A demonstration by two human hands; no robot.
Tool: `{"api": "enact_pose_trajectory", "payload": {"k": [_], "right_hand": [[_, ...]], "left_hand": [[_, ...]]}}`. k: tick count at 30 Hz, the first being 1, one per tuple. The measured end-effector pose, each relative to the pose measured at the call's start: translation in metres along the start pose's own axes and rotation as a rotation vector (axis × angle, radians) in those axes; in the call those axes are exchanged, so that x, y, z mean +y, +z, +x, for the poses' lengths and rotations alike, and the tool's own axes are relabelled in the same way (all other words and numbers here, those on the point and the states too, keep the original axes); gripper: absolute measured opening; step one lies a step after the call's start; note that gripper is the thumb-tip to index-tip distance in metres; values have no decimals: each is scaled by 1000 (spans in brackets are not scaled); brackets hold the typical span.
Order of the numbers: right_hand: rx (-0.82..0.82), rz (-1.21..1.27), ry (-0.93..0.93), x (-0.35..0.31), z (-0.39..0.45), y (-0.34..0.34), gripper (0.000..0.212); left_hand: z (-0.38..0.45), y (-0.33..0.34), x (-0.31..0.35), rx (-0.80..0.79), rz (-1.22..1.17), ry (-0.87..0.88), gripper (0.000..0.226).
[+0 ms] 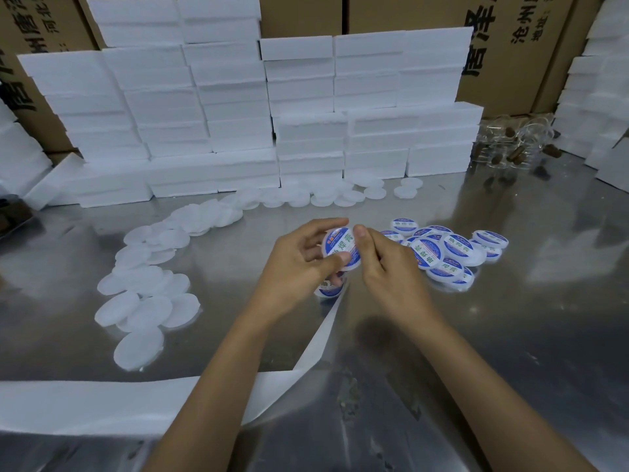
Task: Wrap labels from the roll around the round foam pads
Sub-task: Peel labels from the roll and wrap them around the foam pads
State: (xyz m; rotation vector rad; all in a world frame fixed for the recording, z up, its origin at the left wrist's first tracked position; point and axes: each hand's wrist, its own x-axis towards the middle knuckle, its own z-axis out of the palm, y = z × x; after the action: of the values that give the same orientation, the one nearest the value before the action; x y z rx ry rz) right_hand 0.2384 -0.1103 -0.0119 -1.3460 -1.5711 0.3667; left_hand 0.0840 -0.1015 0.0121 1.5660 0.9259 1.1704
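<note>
Both hands [335,264] on labelled pad [340,247] (mid-air)

Glossy scuffed metal table [510,301], matt white foam pads [143,311], brown cardboard boxes [401,11]

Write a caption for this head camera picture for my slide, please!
Both hands, left hand and right hand, wrap a blue label around a foam pad above a metal table.

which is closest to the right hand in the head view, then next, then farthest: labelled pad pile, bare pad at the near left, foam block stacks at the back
1. labelled pad pile, just beside the right hand, on its right.
2. bare pad, across the table at near left.
3. foam block stacks, at the back.
</note>
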Motion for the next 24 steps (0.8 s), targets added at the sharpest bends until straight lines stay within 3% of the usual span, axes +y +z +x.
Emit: {"api": "enact_pose_trajectory", "payload": {"k": [5,10,18,21,24], "right_hand": [[-100,-149,-10,-1,-2,1,56],[-69,-274,-47,-2,-4,3,67],[61,-255,-68,8,1,1,59],[75,-225,-41,11,3,1,57],[76,-211,-36,13,4,0,57]], "left_hand": [[-1,0,4,163,-132,-69,21],[-2,4,5,251,-175,-109,9],[-3,-1,4,-9,-213,-143,25],[-2,-1,3,-120,-233,-134,44],[-1,2,2,-101,-177,-89,49]]}}
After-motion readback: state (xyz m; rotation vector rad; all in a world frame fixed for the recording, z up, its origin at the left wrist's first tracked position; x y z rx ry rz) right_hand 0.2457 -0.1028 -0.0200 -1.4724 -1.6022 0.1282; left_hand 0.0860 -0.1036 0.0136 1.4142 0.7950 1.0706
